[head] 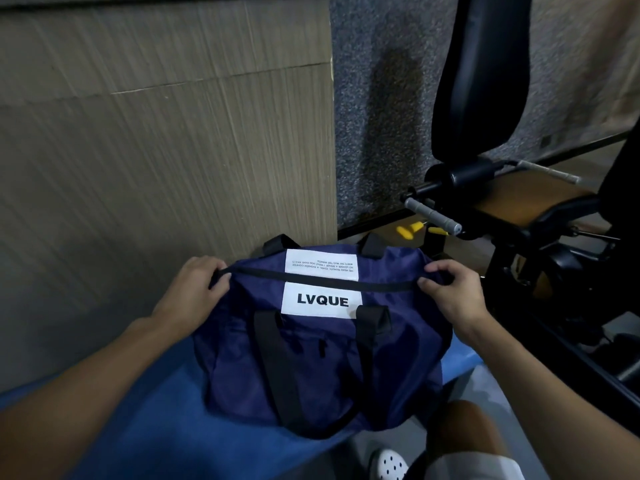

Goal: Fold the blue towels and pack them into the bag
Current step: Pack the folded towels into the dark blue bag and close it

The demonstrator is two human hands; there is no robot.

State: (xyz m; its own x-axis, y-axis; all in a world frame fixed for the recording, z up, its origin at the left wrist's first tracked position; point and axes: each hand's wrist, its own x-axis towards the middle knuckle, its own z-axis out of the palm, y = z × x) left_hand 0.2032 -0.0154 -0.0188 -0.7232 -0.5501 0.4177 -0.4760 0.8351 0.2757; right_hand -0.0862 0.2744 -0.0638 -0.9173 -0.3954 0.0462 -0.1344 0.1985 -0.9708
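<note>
As I look down, the navy bag (311, 368) sits just below centre of view, resting on a blue surface (145, 417) that spreads toward 7 o'clock. I cannot tell whether that surface is cloth or padding.

My left hand (194, 292) is at the bag's 9 o'clock end. Its fingers (221, 278) are curled and clamped on the end of the black zip strip (322, 280). My right hand (457, 299) is at the 3 o'clock end, thumb and forefinger pressed together on the strip's other end. The strip runs as one taut dark line from hand to hand.

A white label reading LVQUE (322, 301) lies just on the 6 o'clock side of the strip. A second white label (320, 263), with small print upside down to me, lies on the 12 o'clock side. A black handle strap (277, 358) loops down the near face of the bag.

A wood-grain panel (156, 150) stands from 9 to 12 o'clock, touching the bag's far side. A black exercise machine (485, 98) with a grey grip (433, 216) stands at 2 o'clock. A white perforated shoe (389, 465) shows at 6 o'clock.
</note>
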